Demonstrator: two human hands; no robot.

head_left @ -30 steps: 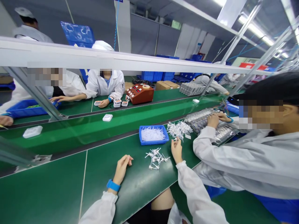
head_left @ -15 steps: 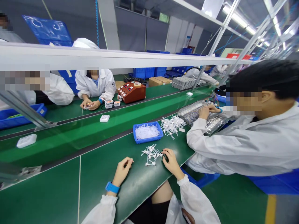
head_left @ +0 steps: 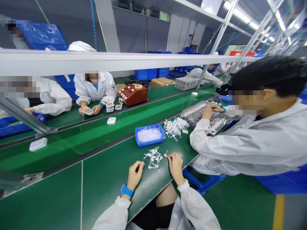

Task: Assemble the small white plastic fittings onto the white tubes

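Note:
A small pile of white plastic pieces with thin stems (head_left: 153,157) lies on the green bench in front of me. My right hand (head_left: 176,164) is at the pile's right side, thumb and fingertips pinched on one white stemmed piece (head_left: 165,154). To the left of the pile is my left hand (head_left: 135,175), its thumb and index fingertip pressed together; anything between them is too small to make out. Just behind the pile stands a blue tray (head_left: 150,143) filled with thin, translucent white strips (head_left: 149,134).
A larger heap of white stemmed pieces (head_left: 176,126) lies right of the tray. Beside it a co-worker (head_left: 254,140) handles bagged parts (head_left: 217,124). White cases (head_left: 38,144) sit on the conveyor belt (head_left: 96,132). Another person (head_left: 96,89) works opposite, near a reddish-brown control box (head_left: 133,95).
My left hand has moved right, closer to the pile. My right hand now pinches a white stemmed piece apart from the pile. The white cases on the belt have shifted right.

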